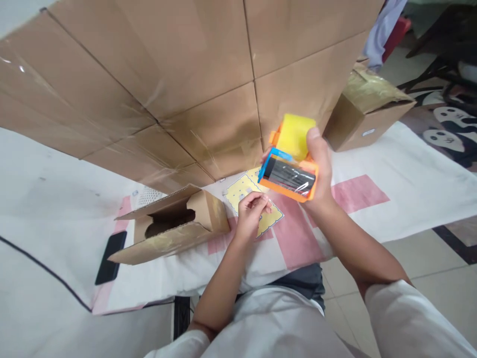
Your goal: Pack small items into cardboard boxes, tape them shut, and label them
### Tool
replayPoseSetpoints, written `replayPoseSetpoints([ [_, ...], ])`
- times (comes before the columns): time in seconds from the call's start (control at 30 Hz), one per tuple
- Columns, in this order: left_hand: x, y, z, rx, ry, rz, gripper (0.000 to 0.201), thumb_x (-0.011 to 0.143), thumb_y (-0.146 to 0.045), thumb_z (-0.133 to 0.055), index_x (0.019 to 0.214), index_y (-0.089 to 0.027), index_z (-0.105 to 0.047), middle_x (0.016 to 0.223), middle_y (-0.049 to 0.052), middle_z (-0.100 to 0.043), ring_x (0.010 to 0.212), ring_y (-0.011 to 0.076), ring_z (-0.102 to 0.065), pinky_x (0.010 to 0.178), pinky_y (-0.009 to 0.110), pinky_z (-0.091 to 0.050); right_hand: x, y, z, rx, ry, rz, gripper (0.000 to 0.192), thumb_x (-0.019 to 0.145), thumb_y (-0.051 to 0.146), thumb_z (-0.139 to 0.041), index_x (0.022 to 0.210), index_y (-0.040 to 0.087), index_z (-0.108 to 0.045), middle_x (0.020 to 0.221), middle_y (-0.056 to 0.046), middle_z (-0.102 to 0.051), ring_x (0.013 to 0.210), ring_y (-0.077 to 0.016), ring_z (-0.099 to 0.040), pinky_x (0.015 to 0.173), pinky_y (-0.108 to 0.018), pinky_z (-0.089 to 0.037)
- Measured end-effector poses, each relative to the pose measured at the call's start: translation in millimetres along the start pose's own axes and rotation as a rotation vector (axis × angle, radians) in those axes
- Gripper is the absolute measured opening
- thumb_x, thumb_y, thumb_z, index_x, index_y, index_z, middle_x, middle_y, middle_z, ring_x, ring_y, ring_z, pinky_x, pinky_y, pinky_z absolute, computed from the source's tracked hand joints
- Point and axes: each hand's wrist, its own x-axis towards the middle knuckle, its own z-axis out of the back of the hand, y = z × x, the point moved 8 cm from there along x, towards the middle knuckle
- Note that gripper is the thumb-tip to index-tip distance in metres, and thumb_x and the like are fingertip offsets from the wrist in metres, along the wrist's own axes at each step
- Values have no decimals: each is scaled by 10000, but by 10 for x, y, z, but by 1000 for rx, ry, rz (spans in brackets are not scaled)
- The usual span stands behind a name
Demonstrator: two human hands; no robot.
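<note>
tall cardboard wall (156, 69) behind – pale tiled floor (428, 248), panda rug (447, 129) at right

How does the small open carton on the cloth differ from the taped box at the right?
The small open carton lies on its side with flaps spread and its dark inside showing; the taped box sits closed, its top covered in shiny tape. The open carton lies left of the left hand; the taped box stands beyond the right hand, which holds an orange and yellow toy. Both are brown cardboard and rest on the white and pink cloth.
</note>
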Motion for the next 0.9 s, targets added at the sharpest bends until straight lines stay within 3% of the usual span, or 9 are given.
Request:
replayPoseSetpoints([
  [0.13, -78, -114, 72, 20, -48, 8, 347, 756, -478, -828, 773, -172, -664, 667, -15, -651, 530, 77, -581, 562, 211, -478, 38, -180, 449, -31, -53, 27, 420, 860, 647, -694, 1032, 267, -649, 1035, -75, -754, 1065, -275, -719, 849, -402, -608],
  [0.23, -129, -211, 105, 47, -78, -4, 353, 757, -489, -827, 779, -172, -670, 677, -6, -665, 520, 81, -587, 546, 214, -484, -2, -556, 744, -77, 34, -47, 550, 767, 570, -826, 1170, 304, -564, 1166, -63, -741, 1085, -276, -717, 888, -430, -608],
  [0.43, -215, -482, 208, 127, -155, -115, 329, 773, -469, -826, 773, -175, -677, 671, 1, -684, 521, 81, -601, 540, 203, -494, -250, -1308, 1036, -89, 129, -343, 519, 783, 508, -808, 1154, 288, -519, 1153, -65, -719, 1038, -260, -714, 889, -454, -606],
  [0.53, -342, -548, 260, 160, -188, -140, 313, 798, -459, -811, 774, -173, -688, 664, 5, -691, 520, 83, -611, 525, 193, -493, -309, -1294, 1137, -253, 105, -265, 512, 737, 495, -824, 1106, 259, -558, 1191, -83, -682, 1150, -288, -663, 1031, -515, -545],
  [0.63, -523, -583, 317, 191, -227, -150, 286, 833, -437, -787, 784, -172, -692, 667, 6, -699, 526, 91, -627, 524, 193, -505, -362, -954, 1281, -534, -75, -95, 499, 687, 444, -857, 1048, 239, -579, 1105, -82, -653, 1062, -291, -664, 985, -523, -555],
  [0.7, -642, -610, 350, 207, -252, -160, 274, 848, -426, -777, 788, -172, -691, 661, 5, -699, 526, 98, -633, 525, 199, -517, -442, -575, 1203, -691, -163, 64, 396, 745, 402, -823, 1047, 241, -624, 1015, -71, -650, 946, -266, -659, 880, -481, -572],
  [0.73, -694, -625, 363, 212, -264, -165, 274, 851, -426, -775, 787, -173, -691, 655, 4, -698, 525, 102, -636, 523, 202, -521, -488, -404, 1056, -726, -122, 132, 298, 800, 382, -782, 1035, 245, -661, 947, -63, -654, 897, -252, -652, 837, -454, -566],
  [0.83, -812, -672, 372, 218, -275, -172, 289, 848, -442, -777, 781, -177, -684, 644, 7, -701, 516, 114, -642, 510, 212, -526, -657, -143, 363, -569, 263, 144, 118, 928, 335, -666, 945, 242, -737, 828, -47, -679, 752, -191, -648, 687, -353, -529],
  [0.9, -874, -713, 358, 233, -263, -187, 295, 848, -452, -774, 783, -179, -683, 649, 13, -711, 510, 120, -646, 505, 217, -530, -755, -40, -3, -499, 376, 134, 118, 890, 341, -728, 905, 225, -744, 737, -19, -640, 663, -160, -608, 611, -312, -485],
])
